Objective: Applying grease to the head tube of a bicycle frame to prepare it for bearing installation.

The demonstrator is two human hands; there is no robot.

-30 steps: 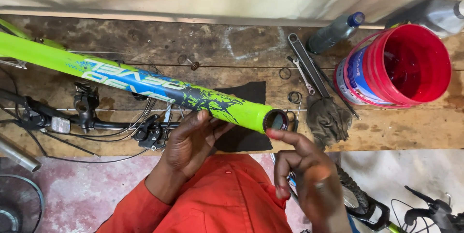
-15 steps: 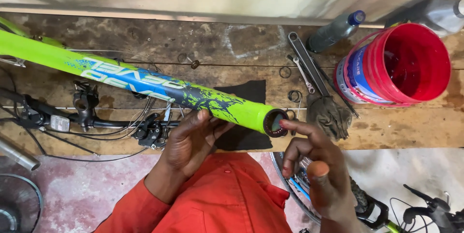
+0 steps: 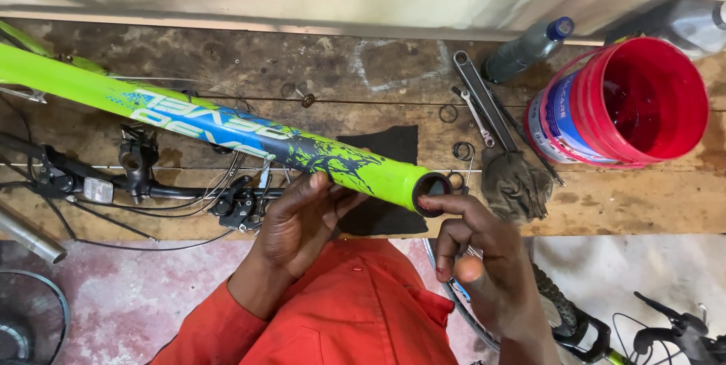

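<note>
— Rough wooden planks (image 3: 227, 62) run below a pale wall, with a red bucket (image 3: 628, 104), a bottle (image 3: 525, 49), a wrench (image 3: 484, 104), loose rings (image 3: 463, 151) and a crumpled glove (image 3: 518, 183) scattered over them. What lies across all that?

— One green tube (image 3: 227, 130) of a bike frame, slanting from upper left down to an open end (image 3: 432, 194) near the middle, over a black patch (image 3: 382, 176). Handlebars (image 3: 136, 183) with cables sit just beside it.

— And the hands?

— Left hand (image 3: 302, 217) is wrapped around the tube from below, fingers curled onto its side, steadying it. Right hand (image 3: 476, 251) has its forefinger tip at the rim of the open end; the other fingers are bent in, holding nothing that I can see.

— What could go wrong?

— To my eye, the tube rests on uneven planks and only one hand grips it, so a push at the end could roll or slide it toward the handlebars and snag the cables. That rim may be sharp or greasy; a finger pressed in could get nicked. Rings near the end could be knocked off the planks.
</note>
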